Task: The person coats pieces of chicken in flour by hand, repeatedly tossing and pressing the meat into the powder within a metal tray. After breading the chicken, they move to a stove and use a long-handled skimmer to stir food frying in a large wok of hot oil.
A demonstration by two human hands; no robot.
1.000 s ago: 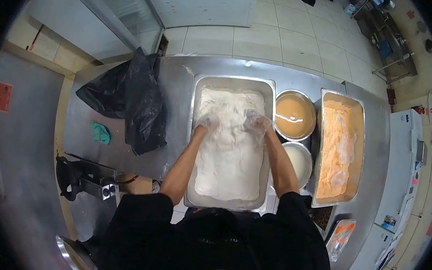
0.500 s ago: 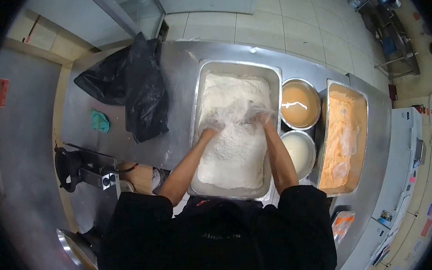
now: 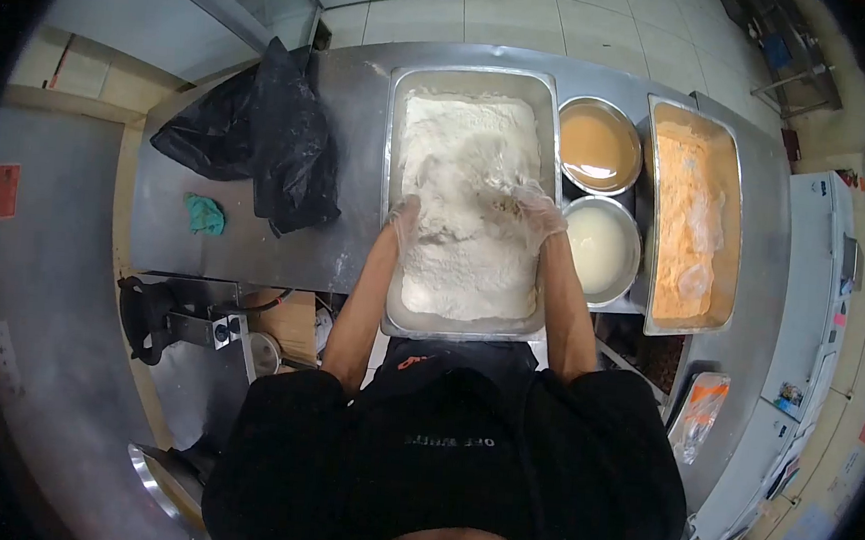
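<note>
A deep metal tray [image 3: 387,267] holds a thick layer of white flour [image 3: 467,277]. My left hand [image 3: 406,218], in a clear plastic glove, is at the tray's left side, partly over the flour; its fingers are too indistinct to read. Over the right part of the flour is my right hand [image 3: 537,215], also gloved, its fingers pointing inward and blurred. Small clumps show near its fingertips. Whether either hand holds anything cannot be made out.
Right of the tray sit a bowl of orange-brown liquid [image 3: 599,146], a bowl of pale liquid [image 3: 598,246] and a tray of orange powder [image 3: 677,287] with clear plastic on it. Black plastic bags [image 3: 295,150] and a green cloth [image 3: 204,214] lie left.
My hands have moved apart, toward the tray's two sides. The flour's middle is more disturbed. The table and everything on it appear higher in the view.
</note>
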